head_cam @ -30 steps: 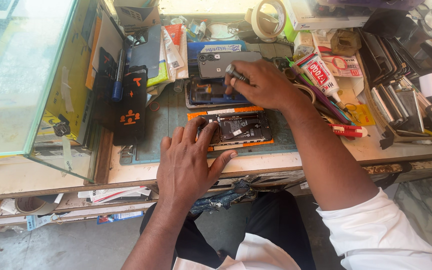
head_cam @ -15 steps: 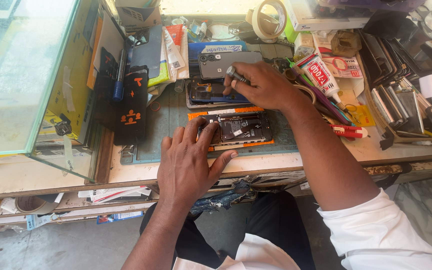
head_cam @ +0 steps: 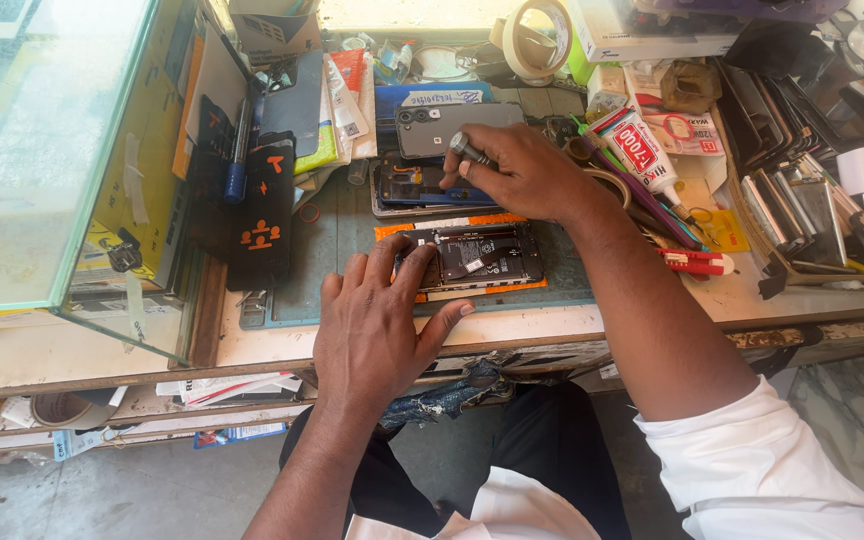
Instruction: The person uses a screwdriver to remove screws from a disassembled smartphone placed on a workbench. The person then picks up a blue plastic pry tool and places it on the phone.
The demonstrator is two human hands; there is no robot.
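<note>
An opened phone (head_cam: 479, 256) lies with its dark insides up on an orange-edged pad at the near middle of the bench. My left hand (head_cam: 377, 325) rests flat on the green mat with its fingertips on the phone's left end. My right hand (head_cam: 522, 170) hovers behind the phone, closed on a small metal screwdriver (head_cam: 468, 149) whose tip points toward the far left. Under that hand lies a second open phone (head_cam: 409, 188), and behind it a grey phone back cover (head_cam: 442, 127) with camera holes.
A glass case (head_cam: 62, 170) stands at the left. A black-and-orange phone case (head_cam: 262, 215) leans beside it. A glue tube (head_cam: 642, 150), red pen (head_cam: 697, 263), tape roll (head_cam: 534, 38), boxes and stacked phone parts (head_cam: 802, 200) crowd the right and back.
My right hand has shifted slightly with the screwdriver above the far phones. My left hand stays on the opened phone.
</note>
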